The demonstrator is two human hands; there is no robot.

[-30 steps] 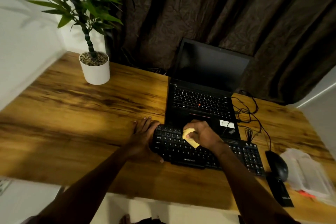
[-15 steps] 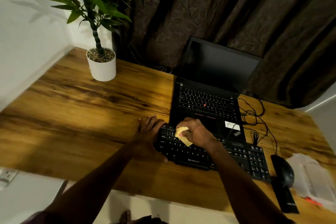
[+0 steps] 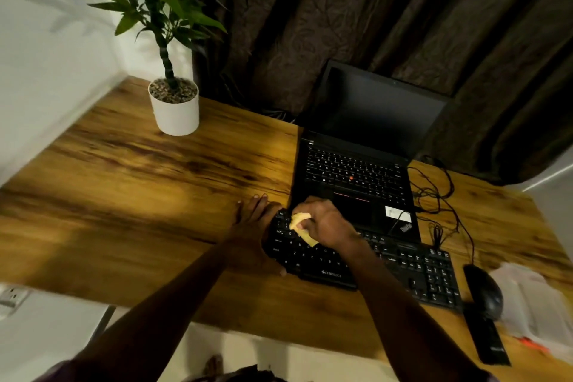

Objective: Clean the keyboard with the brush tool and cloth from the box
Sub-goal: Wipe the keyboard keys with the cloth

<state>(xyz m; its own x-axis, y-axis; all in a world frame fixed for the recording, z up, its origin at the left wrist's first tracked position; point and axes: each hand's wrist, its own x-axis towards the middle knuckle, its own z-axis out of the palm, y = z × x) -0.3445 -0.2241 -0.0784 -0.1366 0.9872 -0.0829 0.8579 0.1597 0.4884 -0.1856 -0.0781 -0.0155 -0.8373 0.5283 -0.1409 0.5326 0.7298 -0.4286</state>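
Under the curled fingers (image 3: 313, 211) of the right hand (image 3: 328, 223), a yellow cloth (image 3: 296, 220) is gripped and pressed onto the upper left keys of the black keyboard (image 3: 403, 267). The keyboard lies on the wooden desk (image 3: 139, 195), just in front of the open laptop (image 3: 356, 170). Just left of those fingers the left hand (image 3: 251, 232) lies flat against the keyboard's left end, its fingers (image 3: 257, 211) straight and close together on the wood and its thumb at the front corner. Well to the right of both hands sit a black mouse (image 3: 485, 291) and, beside it, a translucent box (image 3: 533, 304).
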